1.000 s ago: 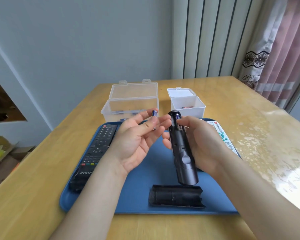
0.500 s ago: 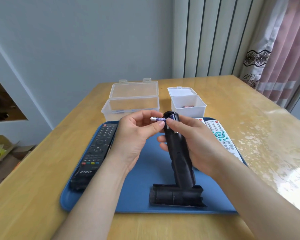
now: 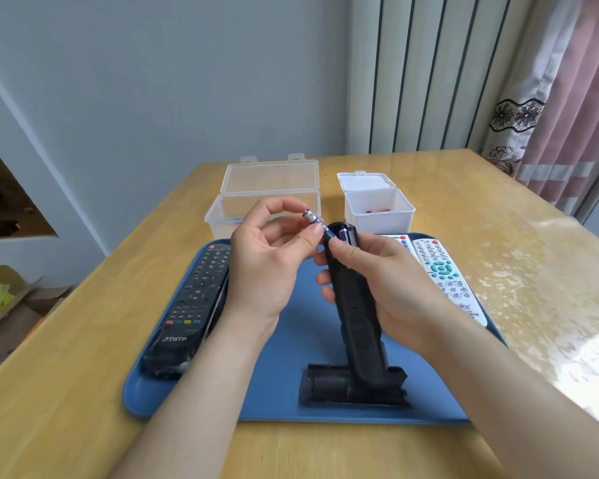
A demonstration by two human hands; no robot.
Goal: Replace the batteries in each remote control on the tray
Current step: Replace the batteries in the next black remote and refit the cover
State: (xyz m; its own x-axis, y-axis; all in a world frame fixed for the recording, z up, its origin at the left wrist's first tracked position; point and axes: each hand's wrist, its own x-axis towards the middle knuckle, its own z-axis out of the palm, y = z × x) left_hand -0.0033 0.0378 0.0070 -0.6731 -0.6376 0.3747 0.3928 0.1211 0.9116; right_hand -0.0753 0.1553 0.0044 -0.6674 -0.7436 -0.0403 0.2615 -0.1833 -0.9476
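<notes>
Since half a second ago the battery (image 3: pixel 317 223) has tipped from level to slanted; its upper-left end is raised and its lower end meets the open top of the black remote (image 3: pixel 357 323). The left hand (image 3: pixel 267 271) pinches it between thumb and forefinger. The right hand (image 3: pixel 388 281) is wrapped round the remote, thumb tip at the battery's lower end. The remote stands tilted at frame centre, its foot against the loose battery cover (image 3: pixel 343 388), which lies near the lower edge of the tray (image 3: pixel 187 402). Bare blue tray shows between the wrists. A long black remote (image 3: pixel 191 305) lies along the tray's left edge, a white remote (image 3: pixel 446 278) along its right.
</notes>
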